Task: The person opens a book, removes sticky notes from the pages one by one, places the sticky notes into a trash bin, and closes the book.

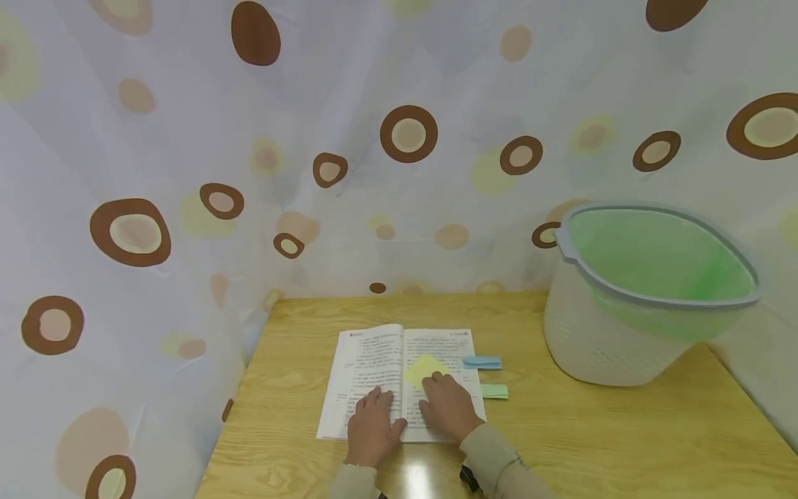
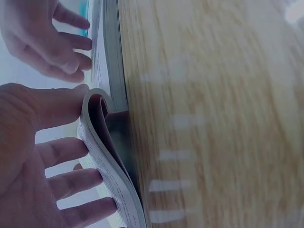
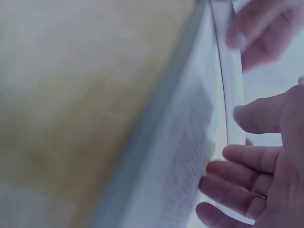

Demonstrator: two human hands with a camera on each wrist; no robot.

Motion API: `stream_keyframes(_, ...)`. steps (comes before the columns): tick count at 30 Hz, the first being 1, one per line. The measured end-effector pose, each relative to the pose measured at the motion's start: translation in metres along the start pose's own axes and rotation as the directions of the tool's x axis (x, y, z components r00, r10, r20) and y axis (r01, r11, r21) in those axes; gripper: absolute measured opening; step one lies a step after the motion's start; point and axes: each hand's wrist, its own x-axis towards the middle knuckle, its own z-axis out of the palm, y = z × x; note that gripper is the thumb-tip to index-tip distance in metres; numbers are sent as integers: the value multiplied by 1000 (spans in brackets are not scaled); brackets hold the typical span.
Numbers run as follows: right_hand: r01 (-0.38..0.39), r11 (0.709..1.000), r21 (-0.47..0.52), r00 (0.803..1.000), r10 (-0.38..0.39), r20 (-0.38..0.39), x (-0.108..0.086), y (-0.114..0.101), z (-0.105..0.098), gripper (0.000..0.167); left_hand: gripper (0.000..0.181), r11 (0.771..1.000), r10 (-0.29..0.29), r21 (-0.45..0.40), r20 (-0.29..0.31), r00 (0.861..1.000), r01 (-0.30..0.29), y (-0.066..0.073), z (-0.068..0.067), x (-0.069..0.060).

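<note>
An open book with printed pages lies on the wooden table. My left hand rests on the lower left page, fingers spread and thumb by the spine. In the left wrist view, its fingertips touch the page, which bulges up near the fold. On the right page lies a yellow sticky note. My right hand touches the note's lower part with its fingertips, covering some of it. The right wrist view has those fingers loosely extended against the page, pinching nothing. A blue tab and a green tab stick out from the right edge.
A tall plastic basket, whitish outside with a green inside and grey rim, stands at the table's right back. The wooden tabletop extends around the book. Behind and to the left hangs a white sheet patterned with brown ovals.
</note>
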Motion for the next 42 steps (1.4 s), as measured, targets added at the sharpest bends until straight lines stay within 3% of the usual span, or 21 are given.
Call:
stream_keyframes(8, -141, 980, 139, 987, 128, 101, 43, 19, 4, 34, 53, 999, 4, -41, 32, 999, -3, -3, -1, 1)
stream_keyframes(13, -205, 965, 166, 960, 166, 224, 53, 19, -5, 50, 53, 998, 26, -63, 30, 999, -24, -4, -1, -1)
stream_keyframes(16, -238, 956, 170, 947, 190, 260, 54, 21, -6, 54, 53, 998, 12, -68, 34, 999, -10, -3, 0, -1)
stream_keyframes(22, -249, 957, 147, 942, 204, 265, 57, 25, 5, 62, 53, 998, -16, -65, 43, 999, 19, -2, -1, 0)
stream_keyframes(28, -232, 968, 91, 939, 199, 281, 54, 21, 2, 68, 54, 997, -24, -77, 46, 999, 27, -2, 0, -1)
stream_keyframes(35, -233, 967, 104, 952, 205, 225, 52, 22, 7, 66, 53, 998, -46, -42, 44, 998, 48, -3, 2, -1)
stream_keyframes(39, -225, 968, 113, 956, 197, 216, 54, 25, 10, 59, 52, 999, -31, -24, 34, 999, 32, -4, 1, -2)
stream_keyframes(42, -227, 966, 120, 946, 189, 264, 56, 27, 6, 62, 53, 1000, -14, -25, 38, 999, 15, -4, 1, -2)
